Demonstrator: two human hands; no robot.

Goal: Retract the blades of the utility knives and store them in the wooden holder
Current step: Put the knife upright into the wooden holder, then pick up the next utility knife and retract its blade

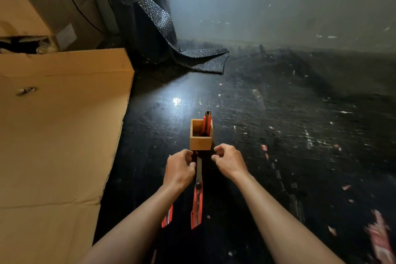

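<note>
Black and scuffed, the tabletop (278,135) carries a flattened cardboard sheet (60,126) at left and a roll of dark bubble wrap (145,17) at the back. Near the middle stands the wooden holder (200,142), with one red utility knife (206,123) already upright in it.

Just in front of the holder, a second red utility knife (197,203) lies with its long steel blade (199,170) fully extended and pointing at the holder. The left hand (179,170) has curled fingers resting on or against that bare blade; whether they pinch it cannot be told. The right hand (230,159) hovers just beside, fingers loosely curled and gripping nothing. A third red knife (167,217) peeks out from under the left forearm.

The likely hazard is a cut: skin on an exposed edge, with the slider knob (198,185) behind the hand. Pushing the blade by its tip could snap a segment, and a nudge forward could tip the light holder.
</note>
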